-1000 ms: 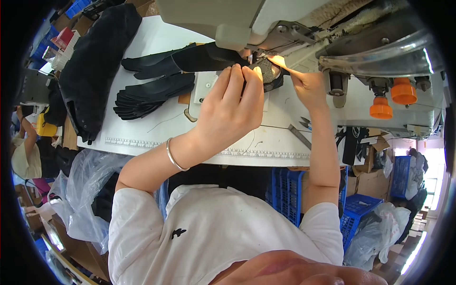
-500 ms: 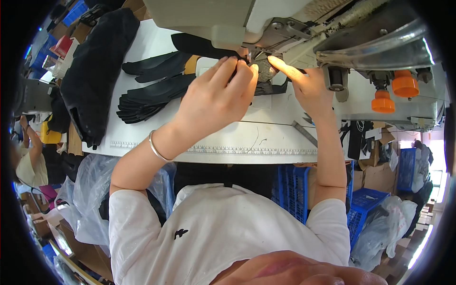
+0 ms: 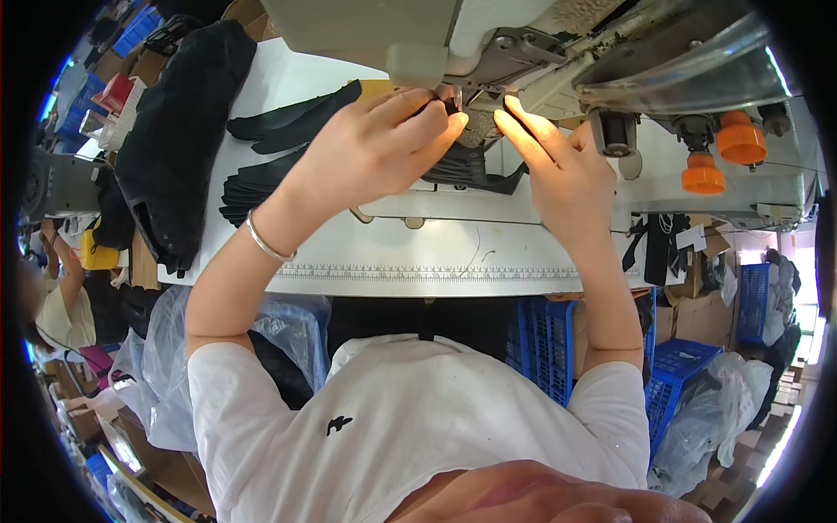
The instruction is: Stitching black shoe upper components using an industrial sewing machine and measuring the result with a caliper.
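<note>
Black pieces gathered at a sewing machine

Blue plastic shows at the upper left in an open crate (image 3: 138,32), its contents too small to tell. Just below, a white bin (image 3: 124,106) has one red box (image 3: 114,91) at its top. One co-worker (image 3: 71,305) sits beyond, near a yellow object (image 3: 98,254). One bulky, soft black cloth bundle (image 3: 185,139) lies along the worktable (image 3: 418,253); below hangs crinkled clear plastic (image 3: 161,383), with dark cloth beside or inside it, which I cannot tell.

Two smooth, tapered black strips (image 3: 301,120) overlap above a fanned stack (image 3: 248,193), its layers too close to count. The left hand (image 3: 388,144), one plain bangle (image 3: 261,237) at its wrist, pinches a black piece (image 3: 451,105) between thumb and bent fingers, beside the needle of the sewing machine (image 3: 375,35). Next to it sits a rough, speckled grey part (image 3: 477,132); more layered black pieces (image 3: 475,167) lie below.

The right hand (image 3: 571,170) points its fingers at the grey part's right edge; whether they grip anything I cannot tell. Two ribbed orange knobs (image 3: 704,175) hang farther right. Beyond the table stand at least three latticed blue crates (image 3: 680,370), contents unclear, with one cloudy plastic bag (image 3: 711,423), lumpy and creased, against the nearest.
</note>
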### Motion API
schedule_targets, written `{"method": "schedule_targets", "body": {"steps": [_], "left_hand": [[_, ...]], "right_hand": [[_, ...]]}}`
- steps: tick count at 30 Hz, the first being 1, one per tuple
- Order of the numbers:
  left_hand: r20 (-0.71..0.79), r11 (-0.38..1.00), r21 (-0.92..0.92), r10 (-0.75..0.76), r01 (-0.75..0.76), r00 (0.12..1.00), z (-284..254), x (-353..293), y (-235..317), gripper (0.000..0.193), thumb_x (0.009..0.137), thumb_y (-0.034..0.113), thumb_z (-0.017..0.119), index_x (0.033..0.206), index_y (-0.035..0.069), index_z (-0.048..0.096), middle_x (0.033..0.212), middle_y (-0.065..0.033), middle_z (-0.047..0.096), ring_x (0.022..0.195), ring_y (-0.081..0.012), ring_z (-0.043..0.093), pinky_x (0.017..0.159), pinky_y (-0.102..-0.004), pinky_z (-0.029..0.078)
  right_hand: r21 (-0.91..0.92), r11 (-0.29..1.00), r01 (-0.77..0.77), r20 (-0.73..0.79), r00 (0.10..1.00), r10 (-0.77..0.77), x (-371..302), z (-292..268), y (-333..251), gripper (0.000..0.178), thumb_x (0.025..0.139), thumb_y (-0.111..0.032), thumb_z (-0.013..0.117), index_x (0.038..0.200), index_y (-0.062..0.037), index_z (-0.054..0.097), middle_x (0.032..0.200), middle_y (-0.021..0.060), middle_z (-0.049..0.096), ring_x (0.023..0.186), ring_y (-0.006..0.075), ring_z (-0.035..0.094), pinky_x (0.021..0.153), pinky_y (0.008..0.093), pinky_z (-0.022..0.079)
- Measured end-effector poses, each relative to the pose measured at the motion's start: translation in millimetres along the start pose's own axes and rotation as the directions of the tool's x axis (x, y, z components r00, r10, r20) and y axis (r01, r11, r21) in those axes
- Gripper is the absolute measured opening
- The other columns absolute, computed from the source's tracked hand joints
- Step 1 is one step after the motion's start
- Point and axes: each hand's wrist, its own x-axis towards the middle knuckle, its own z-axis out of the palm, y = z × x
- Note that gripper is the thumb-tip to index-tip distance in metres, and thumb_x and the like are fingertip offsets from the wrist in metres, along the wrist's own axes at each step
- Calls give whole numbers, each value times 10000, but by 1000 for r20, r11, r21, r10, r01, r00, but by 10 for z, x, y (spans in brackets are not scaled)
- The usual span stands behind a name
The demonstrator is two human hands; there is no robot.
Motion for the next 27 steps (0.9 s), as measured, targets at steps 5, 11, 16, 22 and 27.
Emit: {"method": "schedule_targets", "body": {"steps": [5, 11, 16, 22, 27], "left_hand": [[80, 996, -75, 58, -52, 995, -74, -41, -188, 473, 687, 74, 706, 1158, 63, 751, 1039, -66, 606, 911, -205, 696, 722, -299, 625], [49, 999, 51, -12, 9, 999, -50, 7, 129, 455, 720, 58, 696, 1171, 23, 730, 1077, -80, 632, 1020, -253, 661, 863, -348, 583], [40, 960, 73, -273, 270, 961, 5, 153, 514, 381, 729, 23, 706, 1107, -21, 715, 1051, -110, 638, 1051, -277, 643, 904, -374, 557], [1, 955, 90, -282, 281, 959, 42, 131, 486, 365, 701, 9, 710, 1064, -29, 722, 1003, -93, 645, 1006, -266, 662, 863, -374, 577], [-61, 957, 154, -238, 245, 969, 49, 59, 477, 370, 695, 13, 708, 1063, -18, 736, 983, -77, 651, 986, -245, 700, 826, -336, 605]], "right_hand": [[24, 1000, -11, -23, 1000, 11, -6, -91, -144, 584, 715, 21, 688, 1241, -224, 750, 1326, -170, 677, 699, 162, 428, 564, 217, 455], [3, 1000, 2, -73, 997, -2, 6, -64, -167, 623, 665, -29, 703, 1264, -196, 748, 801, -62, 575, 695, 168, 476, 498, 249, 444], [2, 1000, -23, -69, 997, 23, 4, -83, -230, 608, 676, -21, 697, 1257, -194, 751, 842, -71, 578, 704, 161, 469, 503, 245, 447], [34, 999, -11, -55, 998, 13, -10, -79, -175, 593, 694, -19, 698, 1261, -187, 745, 871, -74, 580, 711, 159, 469, 507, 242, 451], [34, 997, -75, -2, 997, 75, -39, -86, -282, 620, 706, 65, 671, 1274, -182, 714, 1321, -129, 661, 754, 178, 477, 599, 245, 483]]}}
